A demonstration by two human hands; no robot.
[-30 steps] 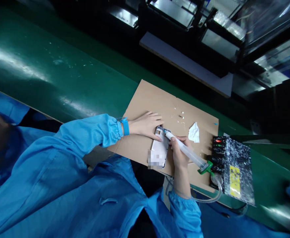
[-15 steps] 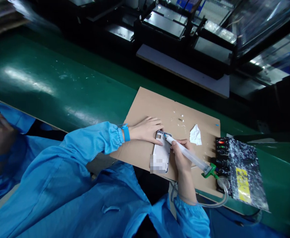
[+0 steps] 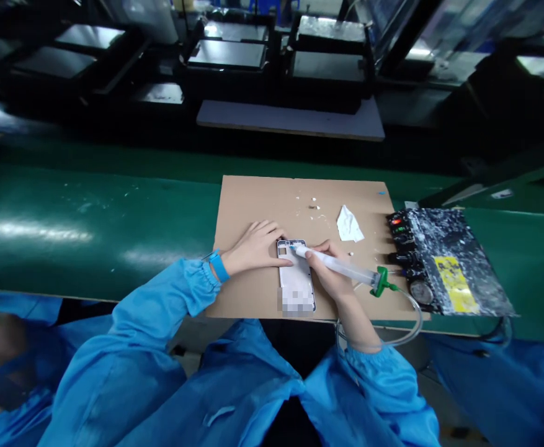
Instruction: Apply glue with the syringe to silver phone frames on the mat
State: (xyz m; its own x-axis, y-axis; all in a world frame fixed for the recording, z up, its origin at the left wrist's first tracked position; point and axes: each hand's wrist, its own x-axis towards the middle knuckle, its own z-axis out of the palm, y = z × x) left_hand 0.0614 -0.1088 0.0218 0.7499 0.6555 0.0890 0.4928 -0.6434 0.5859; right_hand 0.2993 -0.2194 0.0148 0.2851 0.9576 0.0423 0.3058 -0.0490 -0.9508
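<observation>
A phone housing [image 3: 296,275] lies flat on a brown cardboard sheet [image 3: 253,198], its cutout end pointing away from me. Along its left side rests my left hand [image 3: 258,247], fingers stretched out and open, the thumb lying over the housing's edge. A large translucent dispensing syringe [image 3: 346,267] is in my right hand [image 3: 330,267], the fingers closed round its front part. Its blue tip is at the upper part of the housing; whether it touches cannot be made out. At the syringe's rear, a green cap [image 3: 380,282] joins a clear air hose [image 3: 419,316].
To the right stands a stained dispenser box [image 3: 462,254] with knobs and a gauge. A crumpled white wipe [image 3: 348,225] and white crumbs lie on the cardboard. Behind the green bench [image 3: 90,223] are dark racks [image 3: 234,56]. A co-worker's blue sleeve [image 3: 15,416] is at the left.
My view has turned and levelled, so the bench now runs straight across. Both hands keep about the same places on the housing and syringe, with the tip slightly further left on the housing.
</observation>
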